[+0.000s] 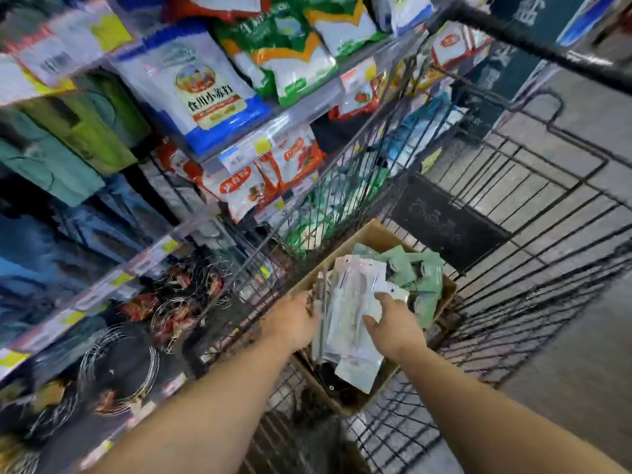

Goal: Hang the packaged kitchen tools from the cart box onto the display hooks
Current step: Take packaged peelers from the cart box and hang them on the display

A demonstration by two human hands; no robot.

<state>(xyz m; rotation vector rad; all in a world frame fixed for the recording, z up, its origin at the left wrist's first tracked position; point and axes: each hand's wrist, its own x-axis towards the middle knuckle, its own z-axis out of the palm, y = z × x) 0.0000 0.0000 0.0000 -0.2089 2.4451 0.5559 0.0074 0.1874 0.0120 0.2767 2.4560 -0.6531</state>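
**Both hands in the box, nothing hung yet**

We stand with the store shelves (219,107) rising on our left, stacked with bagged goods, and the wire cart (513,234) pressed close against them. No display hooks can be made out with any certainty in this blurred view. In the cart sits the cardboard box (372,234), well filled with clear packaged kitchen tools (352,302) and green packets (420,275); we judge the task to be at its start, with most of the stock left to hang. Room is tight: the cart's mesh wall runs just beside the box on the shelf side, while the floor to the right lies open. Our left hand (294,323) curls on the left edge of the clear packages, and our right hand (393,323) rests spread upon them; whether either truly grips one we cannot tell.
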